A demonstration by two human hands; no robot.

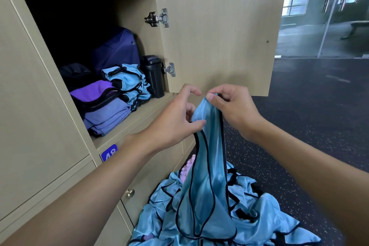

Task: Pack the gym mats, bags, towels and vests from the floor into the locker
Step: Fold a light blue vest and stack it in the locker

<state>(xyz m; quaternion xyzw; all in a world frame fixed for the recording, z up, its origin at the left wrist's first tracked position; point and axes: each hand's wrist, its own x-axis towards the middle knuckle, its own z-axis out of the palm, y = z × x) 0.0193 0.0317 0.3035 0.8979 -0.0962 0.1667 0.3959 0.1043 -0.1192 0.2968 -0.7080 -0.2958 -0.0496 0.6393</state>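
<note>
Blue plate (108, 153) reading 48 under open wood-grain locker (40, 106), glossy blue black-piped vest (207, 175) hanging before locker, left hand (175, 118) and right hand (229, 110) both pinching its top, crumpled pile (259, 215) below.

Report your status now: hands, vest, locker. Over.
Left hand and right hand both pinch one blue vest, hanging before open locker. Vest pile on floor below. Folded vests, towels, bag inside; opening not blocked.

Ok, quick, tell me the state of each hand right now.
Left hand: pinches the blue vest just below its top.
Right hand: pinches the same vest at its top edge.
</note>
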